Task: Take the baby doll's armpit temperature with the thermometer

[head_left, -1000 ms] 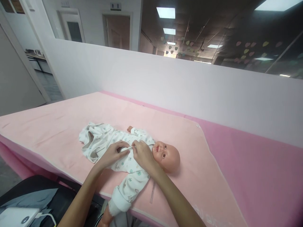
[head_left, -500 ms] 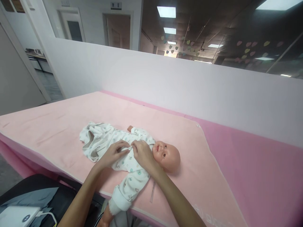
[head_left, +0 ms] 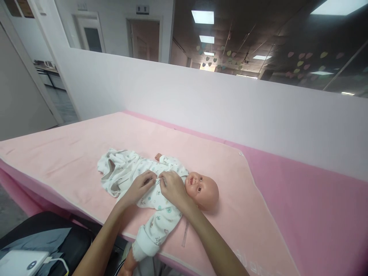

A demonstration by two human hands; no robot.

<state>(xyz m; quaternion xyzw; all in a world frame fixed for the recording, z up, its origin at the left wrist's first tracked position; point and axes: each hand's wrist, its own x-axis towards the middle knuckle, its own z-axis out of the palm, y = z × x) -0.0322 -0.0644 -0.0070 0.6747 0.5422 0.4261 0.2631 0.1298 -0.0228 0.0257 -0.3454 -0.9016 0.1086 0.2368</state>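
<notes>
A baby doll [head_left: 205, 191] lies on its back on the pink padded table cover [head_left: 230, 230], head to the right. It wears a white patterned baby garment [head_left: 161, 222], whose lower part lies loose and crumpled to the left. Over the doll's chest, my left hand [head_left: 143, 184] pinches the front edge of the garment. Close beside it, my right hand [head_left: 172, 188] grips the same edge nearer the doll's neck. A small bit of fabric shows between the fingertips; any fastener there is too small to make out. One doll arm hangs over the table's near edge.
A thin clear strip [head_left: 184, 234] lies near my right forearm. At the lower left, a white power bank [head_left: 23, 262] with a cable rests on a black chair [head_left: 51, 230]. A white wall [head_left: 201, 99] with a mirror [head_left: 244, 42] above it borders the table's far side.
The fingers of my left hand have curled in slightly and closed more tightly on the garment edge. My right hand and the doll stay nearly in place.
</notes>
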